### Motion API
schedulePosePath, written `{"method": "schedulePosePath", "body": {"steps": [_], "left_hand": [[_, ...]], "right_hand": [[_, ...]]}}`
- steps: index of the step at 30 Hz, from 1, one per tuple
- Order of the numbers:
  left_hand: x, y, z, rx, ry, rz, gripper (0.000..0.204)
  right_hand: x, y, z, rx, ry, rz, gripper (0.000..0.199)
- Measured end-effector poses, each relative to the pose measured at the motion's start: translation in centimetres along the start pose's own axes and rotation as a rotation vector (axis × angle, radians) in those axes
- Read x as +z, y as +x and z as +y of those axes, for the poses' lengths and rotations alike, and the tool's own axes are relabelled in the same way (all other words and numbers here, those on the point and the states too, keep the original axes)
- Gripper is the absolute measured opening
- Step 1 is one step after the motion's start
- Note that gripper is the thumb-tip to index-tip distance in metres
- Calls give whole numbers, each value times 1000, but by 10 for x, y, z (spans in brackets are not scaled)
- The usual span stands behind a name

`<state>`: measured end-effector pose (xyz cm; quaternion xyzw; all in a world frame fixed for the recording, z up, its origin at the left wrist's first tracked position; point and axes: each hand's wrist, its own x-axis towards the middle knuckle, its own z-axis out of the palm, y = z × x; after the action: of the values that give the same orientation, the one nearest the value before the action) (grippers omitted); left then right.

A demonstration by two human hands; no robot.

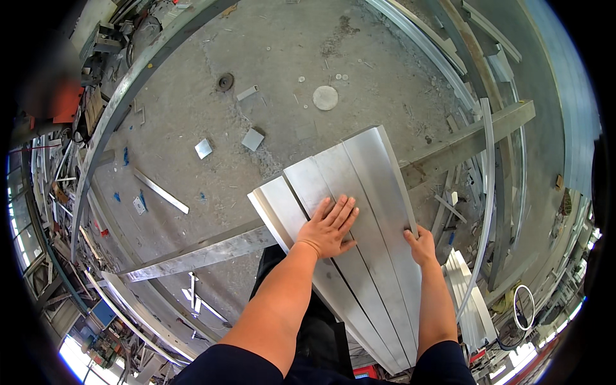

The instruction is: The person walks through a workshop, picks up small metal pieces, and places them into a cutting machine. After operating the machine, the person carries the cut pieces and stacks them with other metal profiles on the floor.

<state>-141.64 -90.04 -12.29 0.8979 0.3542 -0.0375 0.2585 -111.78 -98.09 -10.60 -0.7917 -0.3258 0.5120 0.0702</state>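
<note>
In front of me a silvery metal panel (378, 192) with lengthwise grooves slants from lower right up to the far middle. Its far part rests over a grey metal beam (205, 251) that runs crosswise. My left hand (329, 228) lies flat on the panel's top face, fingers spread, across one of the grooves. At the panel's right edge my right hand (420, 245) grips the rim, with the thumb on top and the other fingers mostly hidden beneath or beside it.
Long metal beams (478, 138) frame the work area at right. Scattered on the concrete floor (192, 77) are metal offcuts (253, 139), a round disc (325, 97) and a narrow strip (162, 191). A stack of ribbed panels (471, 301) lies right of my arm. Clutter lines the left side.
</note>
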Motion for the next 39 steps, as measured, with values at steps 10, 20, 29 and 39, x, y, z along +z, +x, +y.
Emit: {"method": "schedulePosePath", "body": {"steps": [10,20,29,39], "left_hand": [[2,-1,-2,4,-17,51,78],[-6,2,-3,25,-52,136,76],[-47,-3,-45,-37,-208,287,72],[-85,23,-126,-597,-710,113,25]], "right_hand": [[18,-17,-45,-544,-282,640,55],[114,-9,-73,-724,-548,504,62],[120,-7,-72,-682,-646,513,67],[122,-6,-75,-656,-692,490,71]]}}
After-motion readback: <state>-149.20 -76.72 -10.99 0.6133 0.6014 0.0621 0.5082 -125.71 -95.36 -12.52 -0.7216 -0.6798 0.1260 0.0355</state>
